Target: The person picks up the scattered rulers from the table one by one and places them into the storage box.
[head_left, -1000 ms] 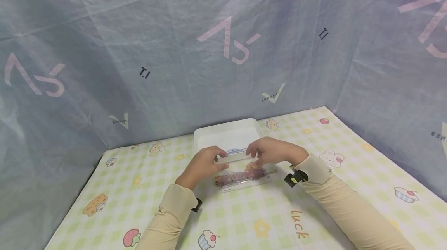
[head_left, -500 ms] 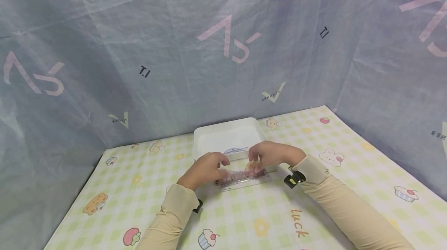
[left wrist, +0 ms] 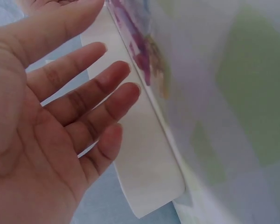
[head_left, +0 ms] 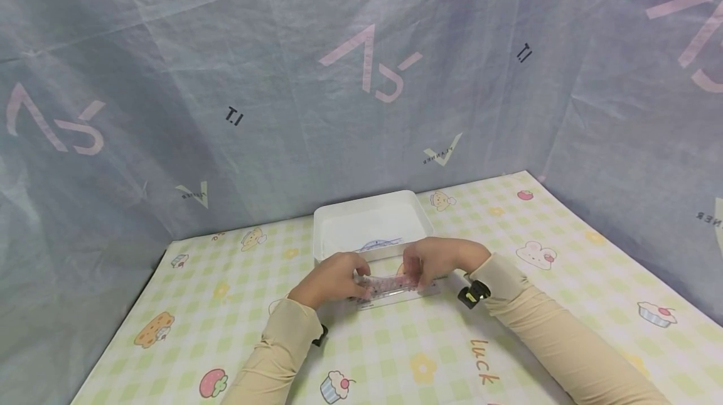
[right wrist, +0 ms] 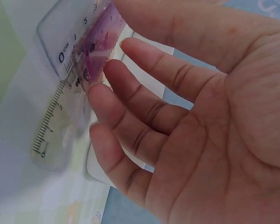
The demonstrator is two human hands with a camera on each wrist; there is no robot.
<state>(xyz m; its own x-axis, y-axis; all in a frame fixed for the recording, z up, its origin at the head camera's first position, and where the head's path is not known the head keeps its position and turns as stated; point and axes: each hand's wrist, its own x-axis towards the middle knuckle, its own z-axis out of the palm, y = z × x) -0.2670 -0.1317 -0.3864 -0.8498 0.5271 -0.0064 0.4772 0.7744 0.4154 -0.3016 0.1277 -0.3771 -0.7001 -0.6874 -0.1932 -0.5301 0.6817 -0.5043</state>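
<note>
A see-through purple-pink ruler (head_left: 388, 284) lies over clear rulers (right wrist: 51, 123) on the tablecloth, in front of a white tray (head_left: 317, 232). My left hand (head_left: 334, 276) is at the left end of this stack, thumb on the near side and fingers on the far side, loosely bent. At the right end my right hand (head_left: 436, 260) reaches down, its fingertips close to or touching the purple ruler; contact is hard to tell. Both palms show in the wrist views with nothing in them. The hands hide the ends of the stack in the head view.
Inside the tray, near its front wall, lies a clear piece with blue lines (head_left: 380, 244). The table bears a green-checked cloth (head_left: 395, 355) with printed cartoons. A grey-blue fabric wall (head_left: 271, 141) stands behind the table.
Both hands have come down and slightly towards the person, from above the tray's front edge to the ends of the ruler stack. The rulers and tray appear unmoved.
</note>
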